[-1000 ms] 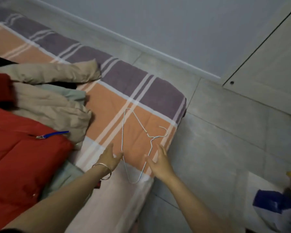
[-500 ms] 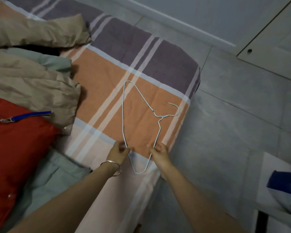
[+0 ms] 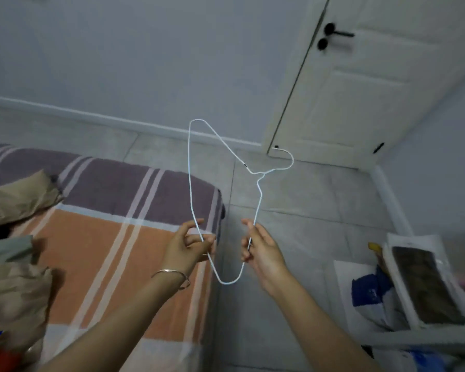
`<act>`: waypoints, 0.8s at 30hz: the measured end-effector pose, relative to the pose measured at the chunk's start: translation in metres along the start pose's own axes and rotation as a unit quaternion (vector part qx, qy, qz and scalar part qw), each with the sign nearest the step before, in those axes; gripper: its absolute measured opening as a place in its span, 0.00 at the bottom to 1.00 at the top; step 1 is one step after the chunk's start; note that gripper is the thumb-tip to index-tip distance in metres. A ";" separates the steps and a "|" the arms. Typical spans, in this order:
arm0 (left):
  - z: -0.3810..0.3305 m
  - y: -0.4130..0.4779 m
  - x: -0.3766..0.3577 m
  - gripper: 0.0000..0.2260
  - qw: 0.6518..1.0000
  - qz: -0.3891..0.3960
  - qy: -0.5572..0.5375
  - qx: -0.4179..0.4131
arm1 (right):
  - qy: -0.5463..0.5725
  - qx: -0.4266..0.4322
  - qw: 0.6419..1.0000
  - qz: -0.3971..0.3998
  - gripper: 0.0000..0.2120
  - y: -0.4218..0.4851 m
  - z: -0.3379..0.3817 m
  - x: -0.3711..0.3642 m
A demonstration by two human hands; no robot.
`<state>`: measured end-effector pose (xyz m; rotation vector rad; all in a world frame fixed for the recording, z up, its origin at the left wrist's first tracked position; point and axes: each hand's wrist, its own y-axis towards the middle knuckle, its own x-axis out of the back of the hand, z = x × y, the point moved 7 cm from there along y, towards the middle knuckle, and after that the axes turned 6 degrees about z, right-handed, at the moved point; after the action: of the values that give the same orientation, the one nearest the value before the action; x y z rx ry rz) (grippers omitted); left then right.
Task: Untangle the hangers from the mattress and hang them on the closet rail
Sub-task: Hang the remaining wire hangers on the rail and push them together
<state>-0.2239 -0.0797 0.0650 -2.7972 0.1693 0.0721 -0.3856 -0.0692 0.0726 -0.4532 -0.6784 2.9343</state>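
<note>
A thin white wire hanger [image 3: 189,167] is held up in the air, clear of the striped mattress [image 3: 113,237]. Its hook [image 3: 286,161] points right, toward the door. My left hand [image 3: 187,247] pinches the long bottom wire near the lower corner. My right hand [image 3: 261,248] pinches the sloping shoulder wire on the other side of that corner. The closet rail is out of view.
Beige and green clothes [image 3: 14,200] and a red jacket lie on the mattress at the left. A cream door [image 3: 360,84] with a black handle stands at the upper right. Bags and a box [image 3: 424,285] crowd the floor at the right. Grey tiled floor [image 3: 293,200] lies between.
Both hands took hold of the hanger on the mattress and lifted it into the air. The view swung up toward the wall and door.
</note>
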 end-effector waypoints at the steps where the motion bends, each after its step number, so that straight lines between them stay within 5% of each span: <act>1: -0.033 0.003 -0.025 0.18 0.999 0.021 -0.016 -0.024 | 0.002 0.035 0.999 -0.010 0.08 -0.011 0.039 0.013; 11: -0.300 -0.098 -0.295 0.23 0.936 0.276 -0.096 -0.198 | -0.058 0.308 0.940 -0.132 0.11 -0.248 0.344 0.153; 24: -0.423 -0.403 -0.552 0.23 0.779 0.552 -0.069 -0.288 | -0.183 0.517 0.771 -0.324 0.14 -0.652 0.441 0.241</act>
<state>-0.7082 0.2164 0.6343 -2.7417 2.0045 0.6958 -0.7337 0.3713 0.6752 0.4035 0.6848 2.2120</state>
